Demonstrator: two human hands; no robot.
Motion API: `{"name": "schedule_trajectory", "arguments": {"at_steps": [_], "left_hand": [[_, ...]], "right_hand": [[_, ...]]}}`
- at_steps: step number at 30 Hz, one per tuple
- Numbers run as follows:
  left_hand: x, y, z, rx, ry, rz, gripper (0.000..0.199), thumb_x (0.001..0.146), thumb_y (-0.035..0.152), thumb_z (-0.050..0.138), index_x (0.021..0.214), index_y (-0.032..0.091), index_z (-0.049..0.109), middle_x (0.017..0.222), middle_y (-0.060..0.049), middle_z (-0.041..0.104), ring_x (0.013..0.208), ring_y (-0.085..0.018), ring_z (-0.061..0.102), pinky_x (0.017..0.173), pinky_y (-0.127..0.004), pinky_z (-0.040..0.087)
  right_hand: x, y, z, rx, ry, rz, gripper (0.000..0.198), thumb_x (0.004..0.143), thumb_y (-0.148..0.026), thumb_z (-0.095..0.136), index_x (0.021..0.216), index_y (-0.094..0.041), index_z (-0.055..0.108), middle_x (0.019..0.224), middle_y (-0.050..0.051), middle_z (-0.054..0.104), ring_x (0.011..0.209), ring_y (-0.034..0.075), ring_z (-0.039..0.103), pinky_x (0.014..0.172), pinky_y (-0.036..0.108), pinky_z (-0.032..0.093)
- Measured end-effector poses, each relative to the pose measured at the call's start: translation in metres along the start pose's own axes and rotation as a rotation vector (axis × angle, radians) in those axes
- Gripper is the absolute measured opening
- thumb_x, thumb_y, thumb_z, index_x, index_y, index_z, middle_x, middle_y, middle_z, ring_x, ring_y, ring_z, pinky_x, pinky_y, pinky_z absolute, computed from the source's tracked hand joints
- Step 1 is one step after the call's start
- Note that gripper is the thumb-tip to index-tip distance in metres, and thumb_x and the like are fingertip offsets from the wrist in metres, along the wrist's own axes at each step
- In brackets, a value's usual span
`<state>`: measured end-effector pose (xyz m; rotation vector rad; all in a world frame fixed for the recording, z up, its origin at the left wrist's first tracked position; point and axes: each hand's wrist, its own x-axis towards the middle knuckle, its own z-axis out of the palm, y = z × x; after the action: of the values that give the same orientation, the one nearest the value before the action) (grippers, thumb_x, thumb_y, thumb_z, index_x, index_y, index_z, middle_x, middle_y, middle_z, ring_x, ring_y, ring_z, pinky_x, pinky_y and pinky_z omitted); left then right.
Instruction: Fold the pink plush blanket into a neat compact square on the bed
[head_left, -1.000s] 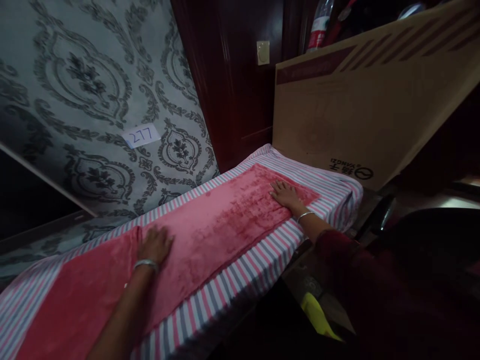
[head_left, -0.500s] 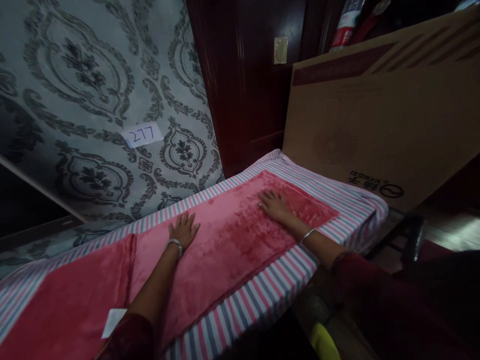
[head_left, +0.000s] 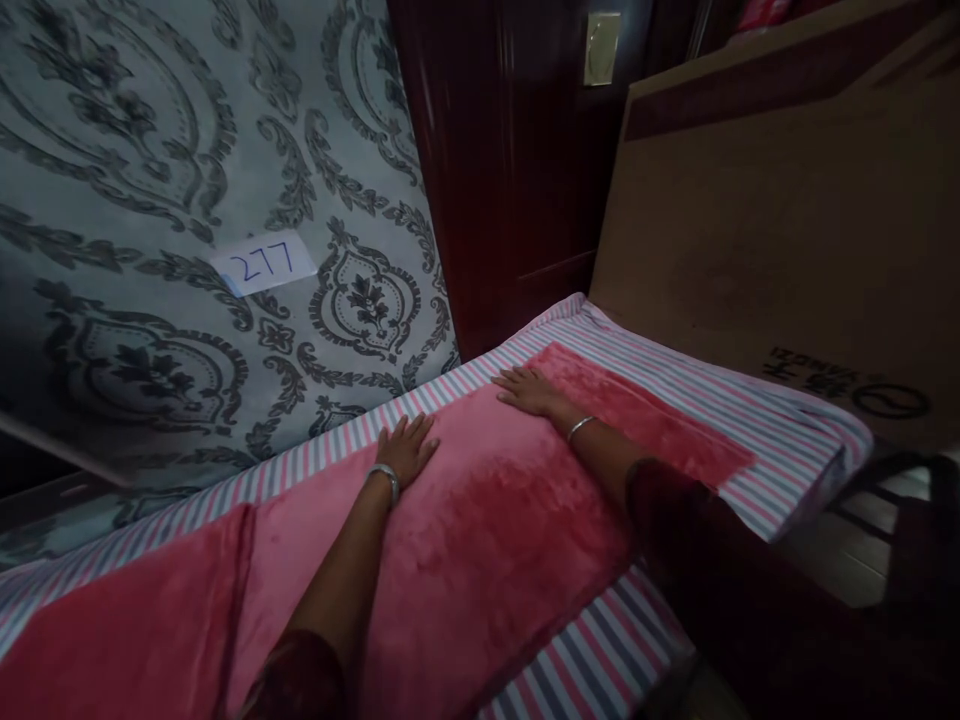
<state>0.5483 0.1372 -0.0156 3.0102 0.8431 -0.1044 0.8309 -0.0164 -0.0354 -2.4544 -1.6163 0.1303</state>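
A plush pink-red blanket [head_left: 510, 530] lies spread over a striped sheet [head_left: 600, 655]. My left hand [head_left: 405, 450] rests palm down near the blanket's far edge, fingers spread, a silver bracelet at the wrist. Farther right, my right hand [head_left: 527, 391] lies flat on the same blanket close to its far edge, with a thin bangle on that wrist. Neither hand grips anything. At the left, a folded-over part of the blanket [head_left: 127, 610] makes a thick edge across the lighter pink area.
Patterned wallpaper [head_left: 367, 290] runs behind the covered surface, with a paper marked 277 [head_left: 264, 263] on it. A dark red wooden panel [head_left: 510, 170] with a switch plate [head_left: 601, 48] stands beside it. At the right leans a large cardboard box [head_left: 757, 230].
My left hand has slid right and toward the far edge. My right hand has moved toward the far edge and left, nearer my left hand. The camera view has come closer.
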Motion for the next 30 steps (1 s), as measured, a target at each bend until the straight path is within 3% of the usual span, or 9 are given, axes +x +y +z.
{"name": "schedule_trajectory", "arguments": {"at_steps": [6,9,13,18,23,26,30], "left_hand": [[0.010,-0.013,0.006,-0.003,0.068,0.000,0.058,0.103,0.042,0.031,0.158,0.024,0.035,0.164,-0.008,0.032,0.153,-0.031,0.024,0.120,-0.060,0.025],[0.014,-0.018,0.006,-0.017,0.161,-0.012,0.054,0.102,0.036,0.033,0.149,0.017,0.048,0.156,-0.015,0.045,0.146,-0.029,0.039,0.117,-0.051,0.033],[0.013,-0.020,-0.004,-0.008,0.224,-0.132,0.047,0.100,0.035,0.034,0.126,0.015,0.068,0.128,-0.018,0.064,0.122,-0.032,0.057,0.098,-0.045,0.048],[0.010,-0.018,-0.013,-0.015,0.206,-0.212,0.043,0.099,0.038,0.038,0.111,0.015,0.072,0.111,-0.017,0.068,0.111,-0.033,0.060,0.088,-0.042,0.047],[0.014,-0.023,-0.009,-0.053,0.221,-0.208,0.037,0.098,0.038,0.041,0.096,0.016,0.071,0.097,-0.014,0.070,0.099,-0.029,0.064,0.081,-0.037,0.046],[0.016,-0.026,-0.006,-0.054,0.234,-0.213,0.034,0.097,0.037,0.043,0.091,0.017,0.069,0.096,-0.014,0.070,0.100,-0.029,0.064,0.081,-0.036,0.045],[0.017,-0.029,-0.002,-0.123,0.269,-0.212,0.029,0.096,0.036,0.042,0.088,0.019,0.065,0.097,-0.013,0.070,0.099,-0.027,0.064,0.082,-0.035,0.045]], "right_hand": [[0.015,0.025,-0.003,-0.075,0.161,0.165,0.056,0.105,-0.047,0.024,0.152,-0.027,0.047,0.162,0.008,0.038,0.150,0.030,0.029,0.120,0.053,0.021],[0.013,0.029,-0.005,-0.112,0.322,0.347,0.051,0.104,-0.038,0.028,0.142,-0.018,0.055,0.156,0.015,0.046,0.147,0.033,0.032,0.117,0.056,0.021],[0.008,0.036,-0.012,-0.078,0.454,0.545,0.048,0.101,-0.033,0.034,0.142,-0.014,0.051,0.146,0.022,0.052,0.132,0.035,0.045,0.106,0.054,0.033],[0.006,0.055,-0.021,-0.018,0.436,0.612,0.054,0.099,-0.035,0.041,0.148,-0.013,0.046,0.136,0.022,0.058,0.124,0.035,0.049,0.100,0.048,0.040],[0.012,0.078,-0.026,0.068,0.325,0.634,0.051,0.099,-0.041,0.047,0.148,-0.028,0.051,0.135,0.017,0.058,0.124,0.034,0.052,0.099,0.047,0.043],[0.018,0.090,-0.030,0.116,0.274,0.637,0.042,0.094,-0.041,0.057,0.135,-0.032,0.064,0.128,0.012,0.064,0.117,0.031,0.057,0.095,0.043,0.046],[0.025,0.100,-0.035,0.134,0.294,0.611,0.029,0.092,-0.031,0.059,0.117,-0.025,0.071,0.116,0.009,0.070,0.106,0.025,0.063,0.086,0.032,0.048]]}}
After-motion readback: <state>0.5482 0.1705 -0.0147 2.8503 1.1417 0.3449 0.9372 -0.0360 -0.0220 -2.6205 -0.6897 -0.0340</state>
